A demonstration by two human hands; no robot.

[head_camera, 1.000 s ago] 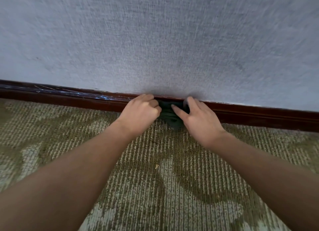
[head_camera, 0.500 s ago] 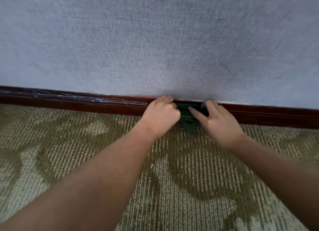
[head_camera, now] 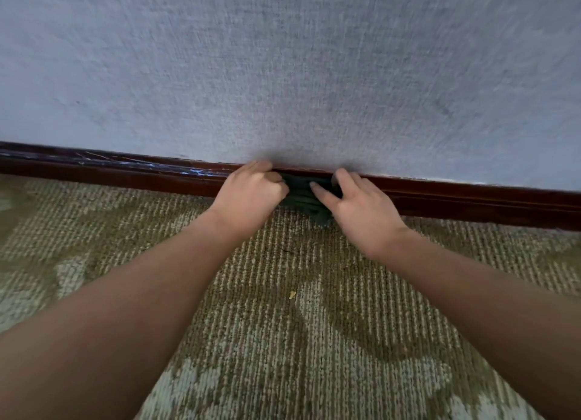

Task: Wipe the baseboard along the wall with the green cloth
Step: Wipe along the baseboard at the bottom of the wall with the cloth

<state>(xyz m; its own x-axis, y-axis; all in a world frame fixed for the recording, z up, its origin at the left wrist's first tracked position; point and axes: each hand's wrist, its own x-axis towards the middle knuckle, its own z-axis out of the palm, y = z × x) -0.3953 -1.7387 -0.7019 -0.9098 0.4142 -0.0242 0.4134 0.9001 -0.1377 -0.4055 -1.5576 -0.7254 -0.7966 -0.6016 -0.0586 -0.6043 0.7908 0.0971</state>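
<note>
A dark reddish-brown baseboard (head_camera: 125,176) runs along the foot of a pale textured wall (head_camera: 283,74). A bunched dark green cloth (head_camera: 300,196) lies against the baseboard, its lower edge on the carpet. My left hand (head_camera: 248,196) grips the cloth's left end with curled fingers. My right hand (head_camera: 361,206) holds the right end, thumb on the front and fingers over the baseboard's top. Both hands hide much of the cloth.
Patterned olive and cream carpet (head_camera: 283,325) covers the floor up to the baseboard. A small yellowish crumb (head_camera: 292,295) lies on it between my forearms. The baseboard's left stretch shows pale scratches (head_camera: 94,160).
Both hands and the cloth have shifted along the baseboard, first rightward in view, then back a little to the left. The grip looks the same.
</note>
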